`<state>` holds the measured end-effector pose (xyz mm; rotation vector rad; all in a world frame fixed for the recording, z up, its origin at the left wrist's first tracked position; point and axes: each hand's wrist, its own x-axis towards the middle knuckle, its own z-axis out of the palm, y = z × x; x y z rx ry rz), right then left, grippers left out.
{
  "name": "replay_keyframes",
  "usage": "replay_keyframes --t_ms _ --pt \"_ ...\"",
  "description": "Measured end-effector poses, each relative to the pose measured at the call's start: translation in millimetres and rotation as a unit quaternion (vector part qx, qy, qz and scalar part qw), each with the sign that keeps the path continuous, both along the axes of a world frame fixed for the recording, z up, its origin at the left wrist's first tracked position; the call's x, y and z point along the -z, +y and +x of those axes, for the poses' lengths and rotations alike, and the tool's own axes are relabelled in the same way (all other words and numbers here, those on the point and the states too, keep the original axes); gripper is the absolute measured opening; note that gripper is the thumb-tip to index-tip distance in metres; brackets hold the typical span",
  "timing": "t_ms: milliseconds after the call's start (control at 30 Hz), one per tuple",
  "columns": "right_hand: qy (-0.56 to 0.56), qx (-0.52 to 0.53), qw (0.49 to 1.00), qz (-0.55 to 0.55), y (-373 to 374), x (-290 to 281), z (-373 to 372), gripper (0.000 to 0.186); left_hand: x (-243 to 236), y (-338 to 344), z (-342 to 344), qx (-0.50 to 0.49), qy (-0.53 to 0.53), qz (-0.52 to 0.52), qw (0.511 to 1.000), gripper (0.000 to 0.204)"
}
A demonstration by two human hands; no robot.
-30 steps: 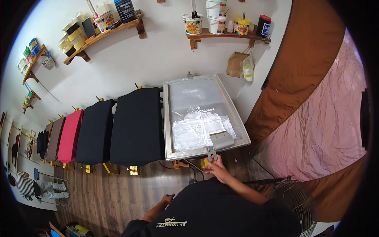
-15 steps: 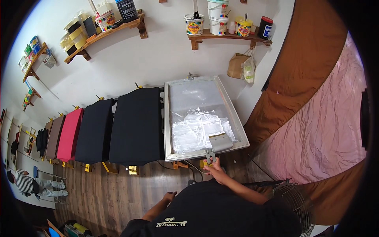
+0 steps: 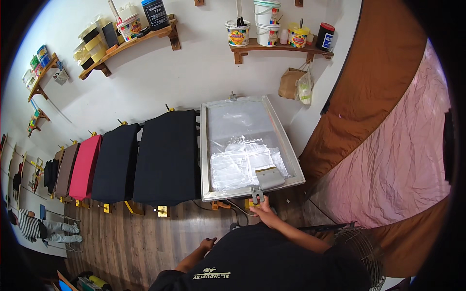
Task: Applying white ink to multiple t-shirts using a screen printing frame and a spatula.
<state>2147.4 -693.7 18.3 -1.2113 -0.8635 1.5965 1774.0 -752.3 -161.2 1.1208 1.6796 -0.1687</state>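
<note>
A printing screen in a pale frame lies at the near end of a row of cloth-covered boards. Its mesh is grey, with shiny taped patches in the lower half. A grey squeegee rests on it at the near right corner. My right hand is at the near edge, its fingers closed around the lower part of a metal clamp on the frame. Beside my body, low over the floor, my left hand is loosely curled, with nothing seen in it.
Black boards and a red board stand left of the screen. Wall shelves hold paint tubs. A wire fan guard is near my right elbow. Brown and pink cloth hangs right. A person is far left.
The view has shifted slightly. My right hand stays at the clamp and my left hand stays curled; the squeegee lies in the same place on the screen.
</note>
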Motion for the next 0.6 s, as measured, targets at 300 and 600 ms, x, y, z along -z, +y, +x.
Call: replay_keyframes --t_ms 300,600 --pt "-0.002 0.019 0.998 -0.062 3.7 -10.5 0.0 0.052 7.5 -17.8 -9.4 -0.064 -0.037 0.021 0.997 0.064" --pt "0.015 0.008 0.998 -0.066 0.7 -19.2 -1.1 0.050 -22.0 -30.1 -19.0 -0.130 -0.022 -0.061 0.989 0.057"
